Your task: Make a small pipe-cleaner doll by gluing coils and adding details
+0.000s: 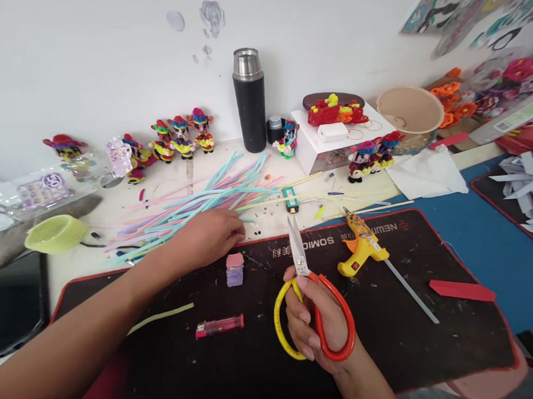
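Observation:
My left hand [217, 234] reaches over the near edge of a spread of pastel pipe cleaners [198, 194], fingers bent down and pressed together; what they hold, if anything, is hidden. My right hand [316, 317] is wrapped round scissors with one yellow and one red handle [346, 315]; the blades point up and away, slightly parted. Between the hands, a small pink and purple ridged piece [235, 270] lies on the black mat [168, 362]. Nearer me lie a pink lighter [219, 326] and a pale yellow strip [161, 316].
A yellow glue gun [364, 248] with a glue stick lies at the right, beside a red strip [462, 290]. Behind stand a black flask [250, 107], small figures [182, 138] and a white box [339, 135]. A phone [17, 299] is at the left.

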Tool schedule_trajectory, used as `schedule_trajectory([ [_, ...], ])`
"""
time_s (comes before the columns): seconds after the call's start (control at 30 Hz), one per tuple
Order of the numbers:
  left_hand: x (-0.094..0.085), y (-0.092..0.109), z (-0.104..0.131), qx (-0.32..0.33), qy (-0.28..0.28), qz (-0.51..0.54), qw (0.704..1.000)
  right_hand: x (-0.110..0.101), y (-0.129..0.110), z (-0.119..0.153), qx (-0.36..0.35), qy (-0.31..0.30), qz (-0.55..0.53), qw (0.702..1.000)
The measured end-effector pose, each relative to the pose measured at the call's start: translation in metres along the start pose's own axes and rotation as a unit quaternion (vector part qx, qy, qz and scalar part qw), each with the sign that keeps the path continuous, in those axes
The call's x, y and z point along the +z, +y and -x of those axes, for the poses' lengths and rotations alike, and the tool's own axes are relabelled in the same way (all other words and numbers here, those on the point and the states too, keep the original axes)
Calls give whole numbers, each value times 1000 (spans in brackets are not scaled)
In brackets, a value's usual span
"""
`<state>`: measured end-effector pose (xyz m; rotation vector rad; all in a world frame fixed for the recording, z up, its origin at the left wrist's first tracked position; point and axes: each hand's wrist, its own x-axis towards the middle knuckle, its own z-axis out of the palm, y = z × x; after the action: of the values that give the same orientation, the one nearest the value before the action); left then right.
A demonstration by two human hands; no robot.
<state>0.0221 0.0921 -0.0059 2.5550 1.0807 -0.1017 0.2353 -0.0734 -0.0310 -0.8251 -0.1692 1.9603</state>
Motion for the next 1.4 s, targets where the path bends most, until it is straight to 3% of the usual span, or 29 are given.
schedule_trajectory([
  [0.17, 2, 7, -4, -8, 56, 15, 998, 0, 0, 1, -1, -3, -7, 1000],
  [0.47, 13, 13, -18, -13, 28, -4, 1000, -6, 2, 0, -1, -13, -12, 1000],
  [1.03, 13, 4, -12, -9, 51, 35, 998, -9, 3, 1, 16, -16, -22, 1000],
  [1.4, 16, 9, -23, 3, 22, 30, 999, -5, 5, 1, -6, -15, 21, 1000],
])
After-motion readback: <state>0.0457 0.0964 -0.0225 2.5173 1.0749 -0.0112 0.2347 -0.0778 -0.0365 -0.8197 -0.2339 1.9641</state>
